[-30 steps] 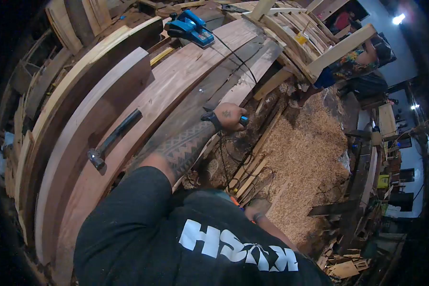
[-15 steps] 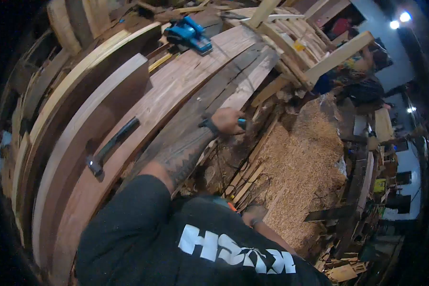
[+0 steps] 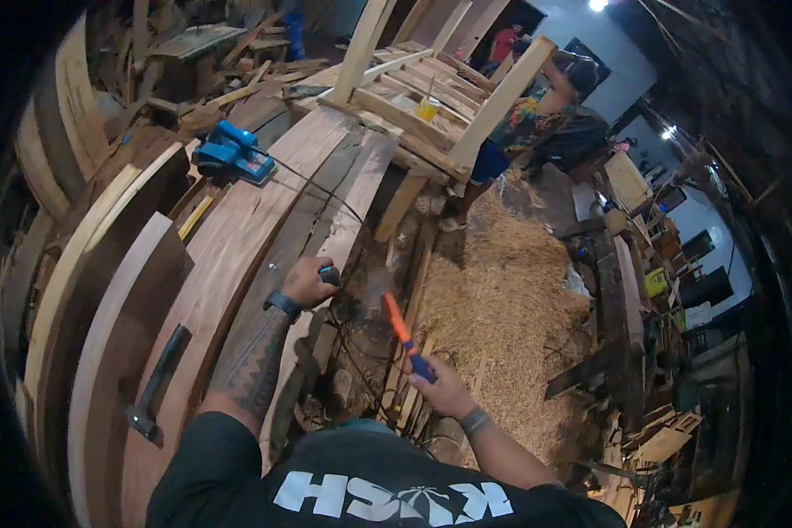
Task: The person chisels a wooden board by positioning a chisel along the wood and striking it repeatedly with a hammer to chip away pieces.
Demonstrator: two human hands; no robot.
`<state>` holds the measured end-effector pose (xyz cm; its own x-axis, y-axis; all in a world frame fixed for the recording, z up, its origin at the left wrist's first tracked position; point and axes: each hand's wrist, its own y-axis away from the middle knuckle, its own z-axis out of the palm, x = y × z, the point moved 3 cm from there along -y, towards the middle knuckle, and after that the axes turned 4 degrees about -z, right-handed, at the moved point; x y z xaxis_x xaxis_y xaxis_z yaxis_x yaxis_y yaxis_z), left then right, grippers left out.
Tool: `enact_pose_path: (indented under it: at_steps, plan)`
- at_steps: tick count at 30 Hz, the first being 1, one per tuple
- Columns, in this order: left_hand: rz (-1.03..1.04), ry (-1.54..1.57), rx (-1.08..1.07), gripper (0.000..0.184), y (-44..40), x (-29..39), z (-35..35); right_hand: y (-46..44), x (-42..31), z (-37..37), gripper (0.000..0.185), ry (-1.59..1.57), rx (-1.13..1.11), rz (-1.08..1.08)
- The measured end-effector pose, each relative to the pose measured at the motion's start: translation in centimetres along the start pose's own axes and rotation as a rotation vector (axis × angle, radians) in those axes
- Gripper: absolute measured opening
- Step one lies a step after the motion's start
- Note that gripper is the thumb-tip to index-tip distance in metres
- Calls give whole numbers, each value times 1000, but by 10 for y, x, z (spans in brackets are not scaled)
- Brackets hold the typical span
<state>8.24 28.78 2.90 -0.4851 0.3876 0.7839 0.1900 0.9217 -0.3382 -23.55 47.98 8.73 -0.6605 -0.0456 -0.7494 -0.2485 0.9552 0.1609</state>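
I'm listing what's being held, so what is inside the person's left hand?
The left hand closes around a dark object; only one end of it shows. The rest is covered by the grip, so I cannot tell what it is.

One left hand (image 3: 304, 283) holds one dark object (image 3: 330, 275); one right hand (image 3: 446, 390) holds one orange-and-blue tool (image 3: 399, 321). Beyond the left hand: one blue power planer (image 3: 231, 155), one yellow cup (image 3: 428, 109), two other people (image 3: 521, 119). To its left, nearer the body: one hammer (image 3: 159, 378).
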Motion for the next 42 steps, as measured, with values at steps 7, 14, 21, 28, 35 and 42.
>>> enact_pose_path:
  at_steps: [7, 14, 21, 28, 35, 42]
  plan:
    - [-102, 6, -10, 29, 8, 4, -5, -27, -9, 8, 45, -513, 250, -228]
    - [-113, 15, -32, 28, 8, 6, -18, -60, -141, -80, 23, -1050, 141, -145]
    - [-5, 19, -28, 35, 4, -7, -13, -86, -194, -151, 12, -1176, 341, -299]
    - [-82, 68, -61, 32, 13, -1, -20, -63, -148, -88, 14, -895, 405, -336]
    - [-84, -2, -119, 25, 13, 7, -24, -62, -58, -5, 32, -88, 137, -22]
    - [23, 114, -7, 25, 14, -1, -18, -62, -61, 70, 33, 216, 40, -176]
